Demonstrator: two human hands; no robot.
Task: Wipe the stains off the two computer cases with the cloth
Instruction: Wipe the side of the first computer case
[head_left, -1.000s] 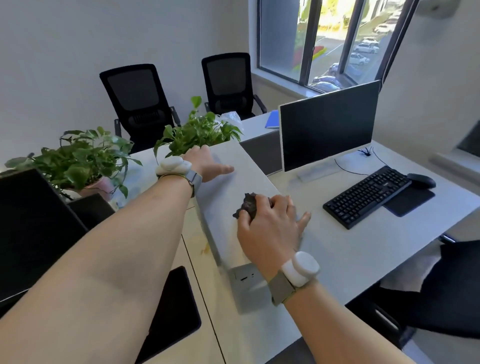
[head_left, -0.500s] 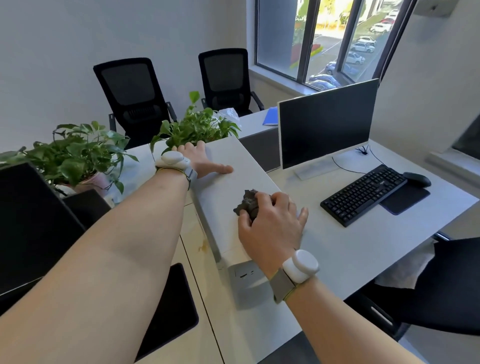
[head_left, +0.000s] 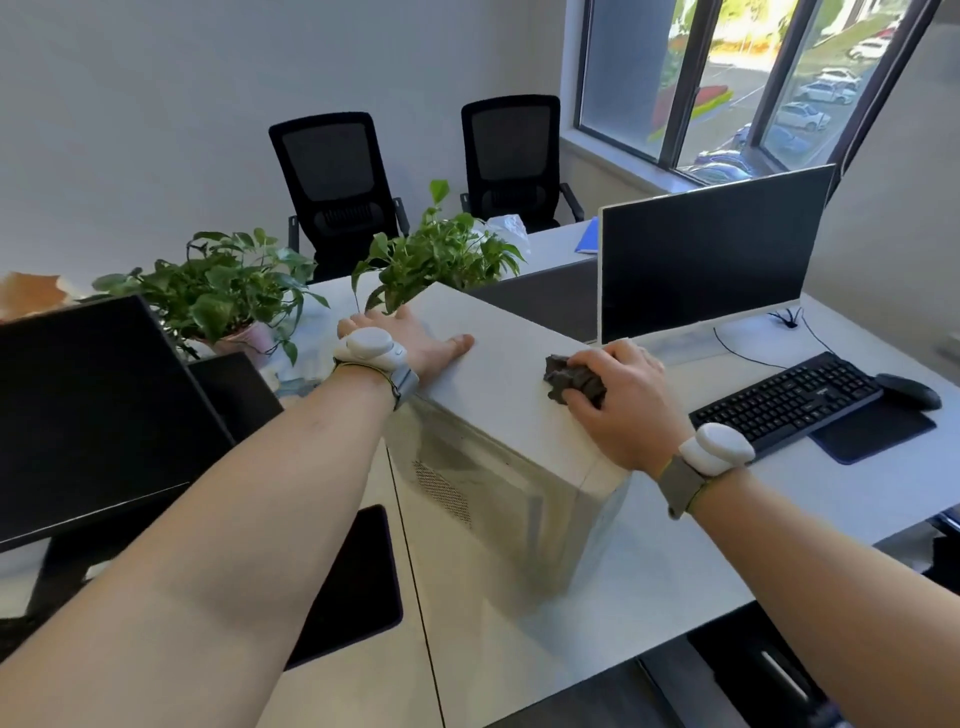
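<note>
Here the computer case runs lengthwise away from the person, left hand flat on it, right hand clutching the cloth.

Both forearms bare, no sleeves in view. Left hand: wrist carries a rounded white pod on a grey fabric strap. Right hand: matching white two-lobed pod on a grey strap with a yellow-green edge.

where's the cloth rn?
Head view, right of centre: the cloth is bunched under the right hand on top of the white computer case, beside the monitor.
</note>
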